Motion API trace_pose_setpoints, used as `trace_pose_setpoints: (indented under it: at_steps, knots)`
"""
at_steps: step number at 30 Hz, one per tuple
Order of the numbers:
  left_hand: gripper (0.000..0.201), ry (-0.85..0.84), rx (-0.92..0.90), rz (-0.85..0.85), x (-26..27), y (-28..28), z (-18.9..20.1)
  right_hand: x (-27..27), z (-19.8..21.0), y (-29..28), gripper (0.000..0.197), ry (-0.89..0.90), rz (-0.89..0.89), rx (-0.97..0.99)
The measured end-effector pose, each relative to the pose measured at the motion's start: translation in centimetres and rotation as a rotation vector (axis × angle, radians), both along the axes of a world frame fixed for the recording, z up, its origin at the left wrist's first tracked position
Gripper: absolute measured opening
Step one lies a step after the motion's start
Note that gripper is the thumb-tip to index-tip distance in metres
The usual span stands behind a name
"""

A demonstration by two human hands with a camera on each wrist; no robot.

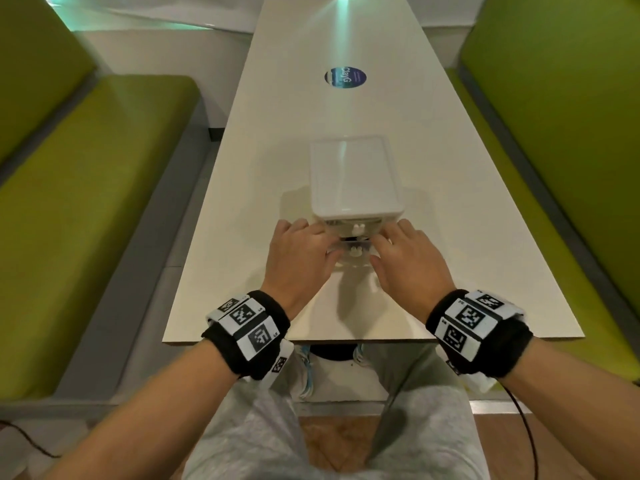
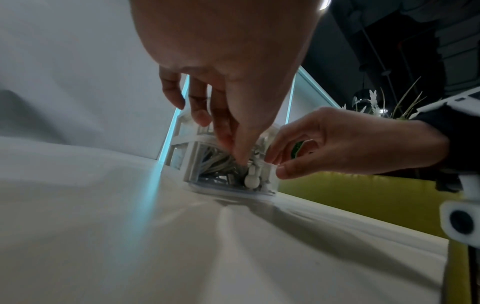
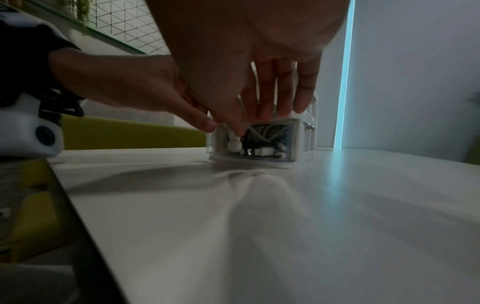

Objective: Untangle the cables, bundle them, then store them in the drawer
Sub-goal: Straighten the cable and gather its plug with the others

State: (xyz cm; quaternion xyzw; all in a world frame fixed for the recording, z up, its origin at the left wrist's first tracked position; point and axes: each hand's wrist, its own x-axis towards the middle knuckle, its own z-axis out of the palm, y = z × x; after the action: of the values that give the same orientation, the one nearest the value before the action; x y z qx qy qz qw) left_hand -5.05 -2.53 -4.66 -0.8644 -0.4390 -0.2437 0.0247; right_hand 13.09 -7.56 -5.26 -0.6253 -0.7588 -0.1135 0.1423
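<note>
A small white drawer unit (image 1: 353, 174) stands on the white table (image 1: 263, 150). Its lower clear drawer (image 3: 293, 142) sticks out a little toward me, with a round white knob (image 3: 234, 145) on its front. Bundled white and dark cables (image 3: 265, 131) lie inside it. My left hand (image 1: 301, 251) is at the drawer's left front corner, fingers extended down and thumb tip by the knob (image 2: 251, 181). My right hand (image 1: 405, 258) lies on the right front edge, fingers straight over the rim and thumb touching the knob's stem. Neither hand holds a cable.
Green padded benches (image 1: 86, 202) (image 1: 561, 133) run along both sides of the table. A round dark sticker (image 1: 345, 78) lies on the tabletop beyond the drawer unit. The table's near edge (image 1: 346, 339) is just in front of my wrists.
</note>
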Motion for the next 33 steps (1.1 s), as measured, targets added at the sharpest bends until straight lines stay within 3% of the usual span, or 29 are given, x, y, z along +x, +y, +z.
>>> trace_pose_setpoints:
  at_steps: [6,11,16,19,21,24,28,33]
  knots:
    - [0.012,0.009,-0.046,0.082,0.9,-0.1,0.2,0.1,0.0,0.1,0.018,0.050,0.013,-0.006]
    - [0.016,0.019,-0.119,0.113,1.0,0.4,0.4,-0.1,0.3,0.9,0.006,0.207,0.006,0.010]
    - [0.015,-0.009,-0.119,0.095,1.0,0.4,0.2,-0.8,-0.6,0.5,0.008,0.130,0.044,0.013]
    - [0.016,-0.029,-0.022,0.059,0.7,0.5,0.1,-1.8,-1.0,0.5,0.017,0.109,0.050,-0.065]
    - [0.030,-0.034,0.068,0.072,0.6,0.3,0.1,-2.0,-0.6,0.6,0.017,0.055,-0.005,-0.074]
    - [0.066,-0.039,0.136,0.107,0.6,0.2,1.1,-1.8,-0.1,0.5,0.020,-0.080,-0.054,-0.023]
    - [0.108,0.178,0.039,0.084,1.0,1.3,1.4,-0.6,0.0,-0.1,0.035,-0.159,0.095,0.096]
    - [0.105,0.258,0.014,0.087,1.3,1.8,0.8,0.5,0.7,0.5,0.023,-0.182,0.160,0.077]
